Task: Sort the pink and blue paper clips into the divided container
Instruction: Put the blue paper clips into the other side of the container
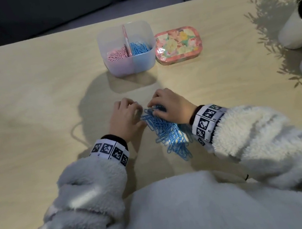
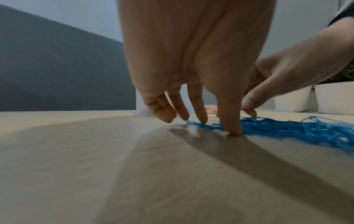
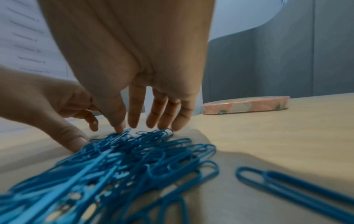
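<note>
A pile of blue paper clips (image 1: 169,133) lies on the wooden table between my hands. My left hand (image 1: 126,116) stands at the pile's left edge; its straight fingers (image 2: 197,103) point down and the thumb tip presses beside the clips (image 2: 287,130). My right hand (image 1: 166,103) hovers over the pile's far end, its straight fingertips (image 3: 136,104) touching the clips (image 3: 124,163). Neither hand holds a clip. The clear divided container (image 1: 130,65) stands further back, with pink clips (image 1: 116,55) in its left half and blue clips (image 1: 139,47) in its right.
A floral tin (image 1: 177,44) sits right of the container, touching it. Two white plant pots (image 1: 297,32) stand at the table's right edge. One stray blue clip (image 3: 287,183) lies apart, right of the pile. The table's left side (image 1: 22,96) is bare wood.
</note>
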Demonstrator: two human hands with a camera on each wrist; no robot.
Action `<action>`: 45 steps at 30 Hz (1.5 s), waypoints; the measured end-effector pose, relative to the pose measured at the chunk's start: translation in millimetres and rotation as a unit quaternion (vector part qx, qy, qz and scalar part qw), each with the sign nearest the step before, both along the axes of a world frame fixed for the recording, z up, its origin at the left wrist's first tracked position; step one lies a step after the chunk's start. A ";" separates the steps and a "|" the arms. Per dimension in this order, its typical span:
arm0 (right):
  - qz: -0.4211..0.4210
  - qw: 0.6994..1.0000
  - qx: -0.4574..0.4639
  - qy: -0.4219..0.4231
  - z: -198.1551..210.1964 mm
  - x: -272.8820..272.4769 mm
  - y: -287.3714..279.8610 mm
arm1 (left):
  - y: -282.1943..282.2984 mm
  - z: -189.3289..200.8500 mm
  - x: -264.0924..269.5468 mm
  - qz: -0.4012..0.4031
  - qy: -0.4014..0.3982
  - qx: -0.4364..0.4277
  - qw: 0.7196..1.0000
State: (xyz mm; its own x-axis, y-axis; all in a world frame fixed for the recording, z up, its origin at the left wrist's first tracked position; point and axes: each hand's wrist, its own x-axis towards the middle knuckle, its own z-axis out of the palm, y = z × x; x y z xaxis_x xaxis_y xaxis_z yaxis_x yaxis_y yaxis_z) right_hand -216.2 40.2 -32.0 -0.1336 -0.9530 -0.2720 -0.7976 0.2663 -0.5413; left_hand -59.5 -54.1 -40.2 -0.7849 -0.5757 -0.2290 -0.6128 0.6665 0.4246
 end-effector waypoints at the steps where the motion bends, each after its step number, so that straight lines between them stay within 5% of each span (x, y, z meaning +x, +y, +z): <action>1: -0.012 1.000 -0.003 0.024 1.2 -0.7 4.3 | 0.1 -0.9 2.5 -0.004 0.005 -0.004 1.000; 6: 0.025 0.985 0.023 0.169 2.2 19.1 15.9 | 1.0 2.5 0.9 -0.030 -0.001 0.000 1.000; 12: -0.023 0.976 -0.014 0.215 -3.5 40.4 5.7 | 0.1 7.4 -7.7 -0.038 -0.026 0.000 0.999; 22: 0.018 0.995 0.023 0.095 7.8 27.1 -5.6 | 4.8 10.0 -3.9 -0.100 -0.017 -0.038 0.994; 29: -0.081 0.996 -0.037 -0.010 47.8 -11.1 -16.9 | 1.0 15.4 -5.7 -0.073 -0.009 -0.001 0.997; 36: -0.248 0.961 -0.118 -0.020 85.4 -65.2 -98.4 | 10.7 14.2 -9.9 -0.069 -0.023 0.011 0.997; 45: -0.276 0.951 -0.135 -0.036 81.5 -71.2 -121.3 | 12.8 10.3 -15.8 -0.012 -0.003 0.036 0.999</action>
State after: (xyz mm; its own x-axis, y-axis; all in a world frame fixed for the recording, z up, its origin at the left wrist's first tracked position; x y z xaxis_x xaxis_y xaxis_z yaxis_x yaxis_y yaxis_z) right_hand -287.4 -81.2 49.5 -0.6246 -0.7791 -0.0543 -0.5352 0.4776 -0.6967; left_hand -75.3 -41.3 -29.9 -0.7972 -0.5380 -0.2737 -0.5991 0.6496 0.4681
